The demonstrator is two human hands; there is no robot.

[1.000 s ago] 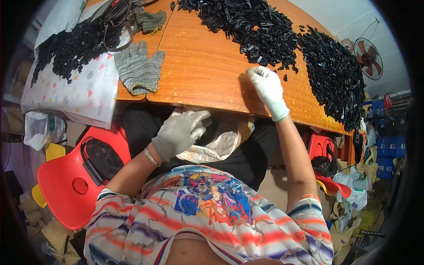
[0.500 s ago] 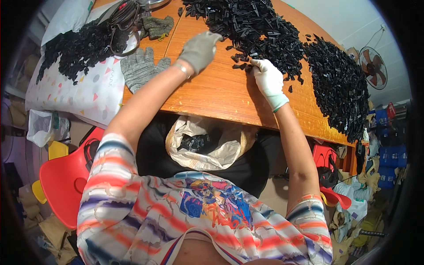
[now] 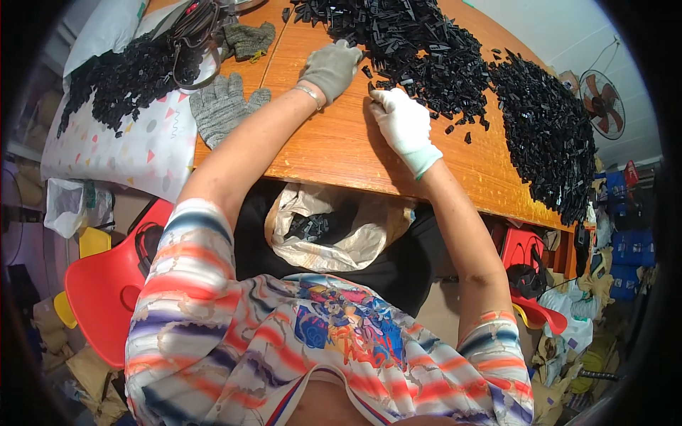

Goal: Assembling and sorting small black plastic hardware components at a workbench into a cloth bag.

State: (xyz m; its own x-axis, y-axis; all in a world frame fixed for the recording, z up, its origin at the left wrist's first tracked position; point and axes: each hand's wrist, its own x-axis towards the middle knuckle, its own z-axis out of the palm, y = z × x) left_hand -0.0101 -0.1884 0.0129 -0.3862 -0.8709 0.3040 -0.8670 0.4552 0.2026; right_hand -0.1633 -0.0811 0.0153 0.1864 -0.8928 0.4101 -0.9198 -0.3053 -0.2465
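Observation:
A heap of small black plastic pieces (image 3: 419,50) lies on the wooden table (image 3: 320,145) in front of me. My left hand (image 3: 332,69), in a grey glove, is at the heap's left edge, its fingers curled in; what they hold, if anything, is hidden. In a white glove, my right hand (image 3: 402,122) is just in front of the heap, thumb and forefinger pinched at a small black piece (image 3: 371,86). Between my body and the table edge, an open pale sack (image 3: 366,252) on my lap has black pieces inside it.
Another black heap (image 3: 547,135) covers the table's right side. At left, more black bits (image 3: 114,89) lie on a patterned sheet (image 3: 153,153), near a grey knitted glove (image 3: 219,110), a darker glove (image 3: 249,41) and a strapped bag (image 3: 195,35). Red chairs (image 3: 106,298) and a fan (image 3: 602,105) stand around.
My right hand has moved left, away from the heap's near edge, with a small black piece at its fingertips. My left hand has shifted slightly right, its fingers more curled.

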